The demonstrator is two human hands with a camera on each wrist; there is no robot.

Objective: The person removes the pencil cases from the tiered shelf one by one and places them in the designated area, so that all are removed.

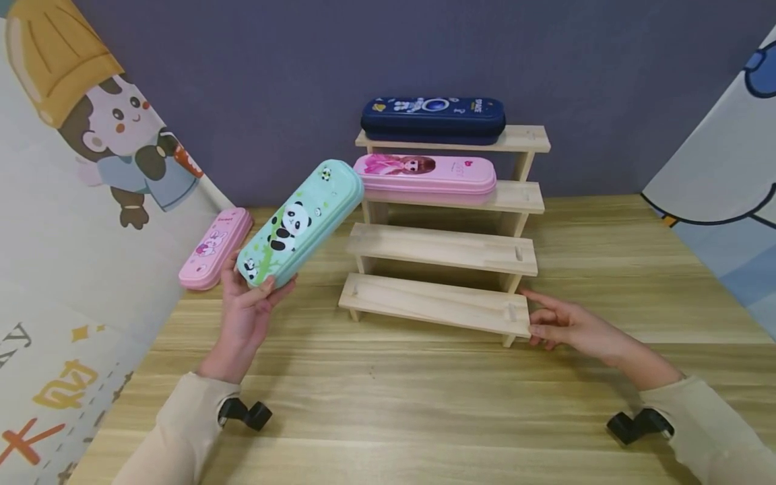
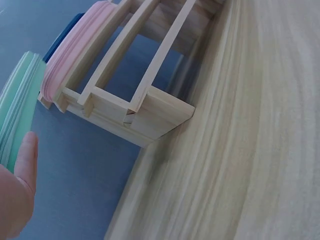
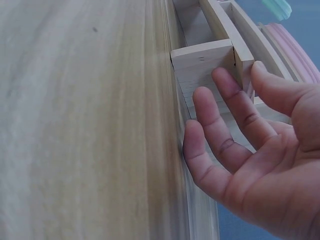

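Note:
In the head view my left hand (image 1: 251, 306) grips the lower end of a mint-green pencil case (image 1: 303, 222) with a panda print, raised and tilted left of the wooden step shelf (image 1: 436, 306). My thumb (image 2: 26, 162) lies along the case's side in the left wrist view. At the shelf's right end, my right hand (image 1: 564, 323) holds the lowest step, thumb above and index finger below its end (image 3: 245, 65). The other fingers curve loosely beside the shelf's side. A pink case (image 1: 433, 175) with a doll print lies on the second step from the top.
A dark blue space-print case (image 1: 433, 121) rests on the top step. Another pink case (image 1: 216, 249) with a bunny print lies by the left wall panel. The shelf stands on the wood-grain table (image 1: 388, 404), with a dark blue panel (image 1: 582, 94) behind.

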